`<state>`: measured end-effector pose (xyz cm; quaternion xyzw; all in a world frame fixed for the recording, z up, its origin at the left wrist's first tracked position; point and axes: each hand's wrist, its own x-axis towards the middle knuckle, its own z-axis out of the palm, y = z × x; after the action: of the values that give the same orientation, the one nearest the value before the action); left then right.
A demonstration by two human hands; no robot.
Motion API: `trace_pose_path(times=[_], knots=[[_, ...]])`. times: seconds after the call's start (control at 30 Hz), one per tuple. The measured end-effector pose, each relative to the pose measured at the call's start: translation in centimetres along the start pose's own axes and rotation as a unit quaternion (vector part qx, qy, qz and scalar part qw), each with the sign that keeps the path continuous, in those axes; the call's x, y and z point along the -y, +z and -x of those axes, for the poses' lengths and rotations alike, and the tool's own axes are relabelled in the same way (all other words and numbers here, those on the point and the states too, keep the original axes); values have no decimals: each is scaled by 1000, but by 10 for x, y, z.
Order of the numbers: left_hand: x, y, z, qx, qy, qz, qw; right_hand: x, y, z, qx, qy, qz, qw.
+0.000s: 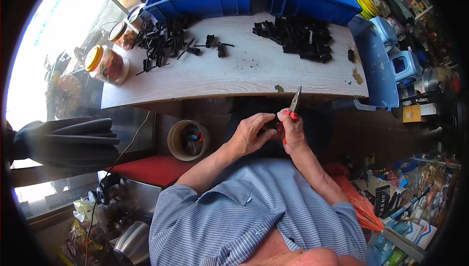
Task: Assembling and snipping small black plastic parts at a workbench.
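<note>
My right hand (294, 134) is closed round a pair of needle-nose pliers (295, 103) with red handles, its jaws pointing up past the front edge of the table. Close beside it, my left hand (250, 135) has its fingers curled in a pinch. Something small and dark shows between the two hands, but the fingers hide most of it. On the white table (215, 78) lie a heap of black plastic parts with thin stems (159, 39) at the left and a heap of black plastic pieces (305, 39) at the right. A few single black parts (221, 50) lie between the heaps.
Two blue bins (205, 1) stand along the table's back, one holding black parts. Jars, one yellow-lidded (106, 65), line the left end. Below stands a round bucket (188, 140) beside a red surface (151, 170). Blue plastic stools (405, 66) and cluttered goods fill the right side.
</note>
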<state>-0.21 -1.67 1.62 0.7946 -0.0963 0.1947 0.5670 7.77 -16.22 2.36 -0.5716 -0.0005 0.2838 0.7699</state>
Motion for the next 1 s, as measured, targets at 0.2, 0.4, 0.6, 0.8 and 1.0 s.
trace_pose_path(times=[0.2,0.4,0.6,0.8,1.0], knots=[[0,13,1,-74,-7,-105,992,8,5,6,-16,57,9,998],[3,20,-19,-200,-165,71,963,14,-2,4,7,57,15,998],[5,27,-48,-262,-165,204,929,11,6,8,-17,104,72,992],[5,33,-53,-259,-163,203,930,13,9,14,17,96,140,985],[11,38,-51,-256,-155,200,933,12,9,15,15,86,178,980]])
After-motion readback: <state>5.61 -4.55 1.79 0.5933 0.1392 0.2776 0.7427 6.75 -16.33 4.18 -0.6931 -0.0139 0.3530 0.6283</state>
